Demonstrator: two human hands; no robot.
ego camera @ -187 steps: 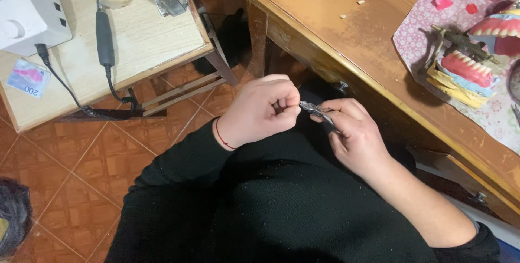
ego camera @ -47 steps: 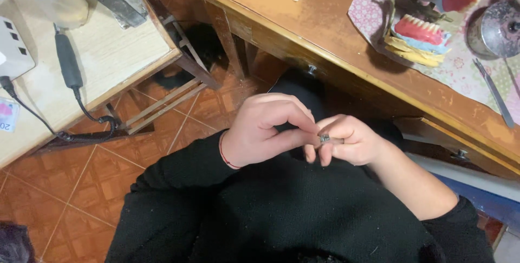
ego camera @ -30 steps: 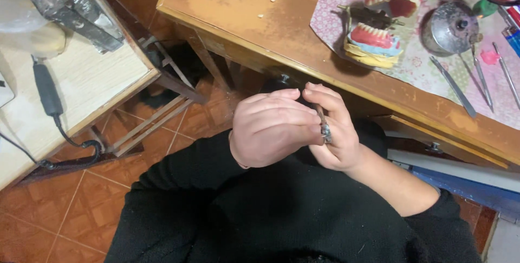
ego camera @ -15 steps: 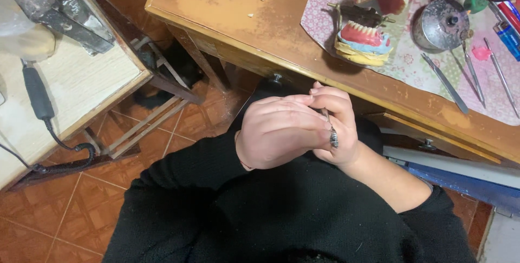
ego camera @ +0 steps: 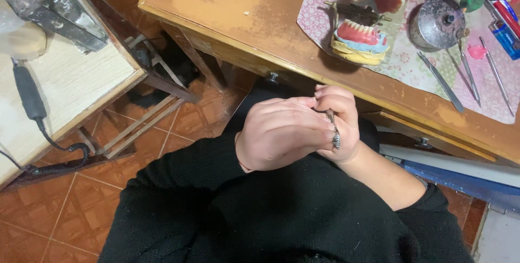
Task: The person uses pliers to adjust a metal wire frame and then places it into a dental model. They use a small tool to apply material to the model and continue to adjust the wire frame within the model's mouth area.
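Wood fills the far side: a worn desk (ego camera: 227, 8) with pale scuffs runs from the middle out to the right edge, and a patterned pink cloth (ego camera: 411, 63) lies on its right part. On that cloth stands a dental model (ego camera: 368, 17), its pink gums and white teeth hinged open, with a round metal pot (ego camera: 436, 22) just to its right and thin metal tools (ego camera: 441, 81) lying beside that. Terracotta tiles (ego camera: 49, 214) cover the floor at near left, and a pale side table (ego camera: 70, 84) sits over them, a black cable (ego camera: 38, 117) trailing off its edge.

Down in the lap, over a black sweater, the left hand (ego camera: 284, 133) folds across the right hand (ego camera: 341, 125). Both are closed up tight together, and a thin metal tool (ego camera: 331, 119) pokes out between the fingers, gripped by the right hand, just this side of the desk edge. Whether the left hand grips anything of its own, I cannot tell; its palm faces away. The tool's tip is buried in the fingers, and whatever it works on stays hidden. The top edge cuts off the model, and grey gear at far left is cropped too.
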